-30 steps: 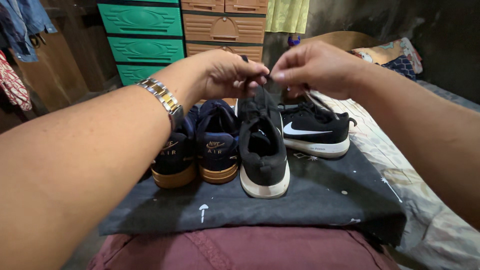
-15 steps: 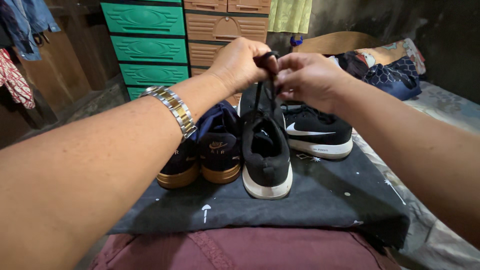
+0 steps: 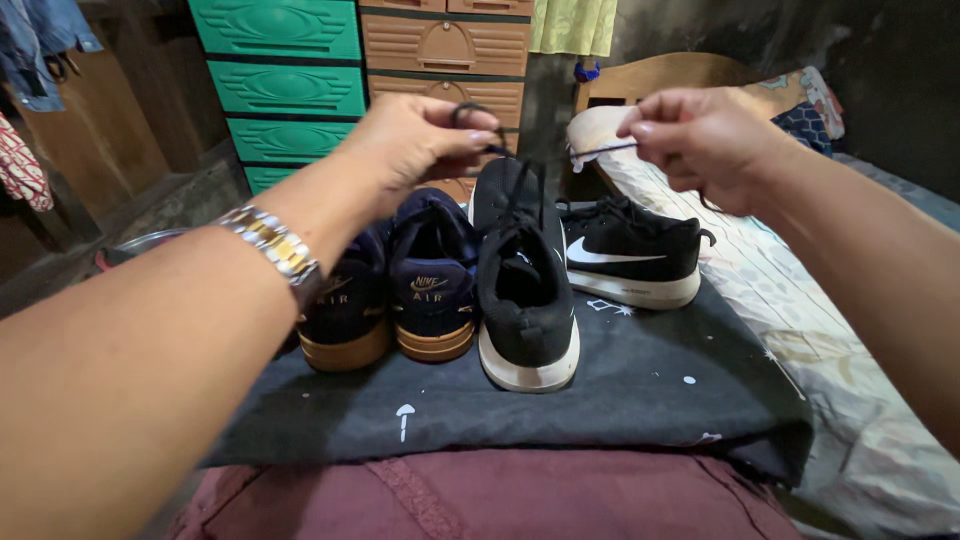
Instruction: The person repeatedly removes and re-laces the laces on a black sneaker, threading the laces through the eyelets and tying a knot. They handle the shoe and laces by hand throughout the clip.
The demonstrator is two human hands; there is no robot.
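Note:
A black sneaker with a white sole [image 3: 525,290] stands heel toward me on a dark cloth [image 3: 620,390]. My left hand [image 3: 425,140] pinches one end of its black shoelace [image 3: 530,160] above the toe. My right hand [image 3: 700,135] pinches the other end and holds it out to the right, so the lace runs taut between the hands. Its matching shoe [image 3: 630,255] lies sideways behind, to the right. A pair of navy shoes with tan soles [image 3: 395,290] stands to the left. A metal watch [image 3: 275,250] is on my left wrist.
Green [image 3: 285,70] and tan plastic drawer units [image 3: 445,50] stand at the back. Patterned bedding [image 3: 800,330] lies to the right, with pillows [image 3: 800,105] at the far end. Clothes [image 3: 30,60] hang at the left. Maroon fabric [image 3: 480,495] covers my lap.
My hands, close together over the shoe before, have drawn apart. The right hand moved right, stretching the lace taut. The left hand stayed above the toe.

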